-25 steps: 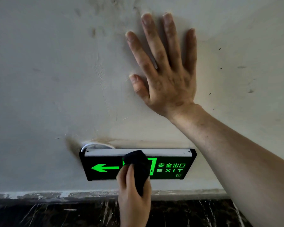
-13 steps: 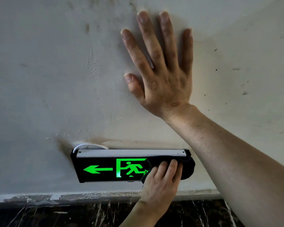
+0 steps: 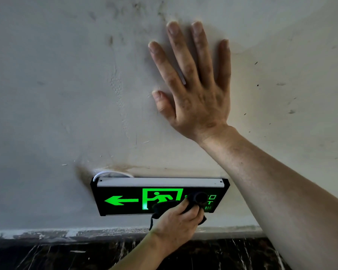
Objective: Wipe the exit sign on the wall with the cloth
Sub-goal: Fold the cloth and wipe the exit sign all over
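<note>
A black exit sign (image 3: 123, 200) with a glowing green arrow and running figure is fixed low on the grey wall. My left hand (image 3: 176, 225) comes up from below and grips a dark cloth (image 3: 198, 197), pressing it on the right part of the sign's face. The cloth covers most of the green lettering there. My right hand (image 3: 197, 94) lies flat on the wall above the sign with its fingers spread and nothing in it. Its forearm crosses down past the sign's right end.
A white cable (image 3: 107, 173) loops out of the wall above the sign's left corner. The stained grey wall (image 3: 57, 94) ends in a chipped white strip (image 3: 47, 233) above a dark marble skirting (image 3: 57, 256).
My left hand carried the cloth from the sign's middle to its right end, then slid back a little to the left. The right hand has stayed flat on the wall.
</note>
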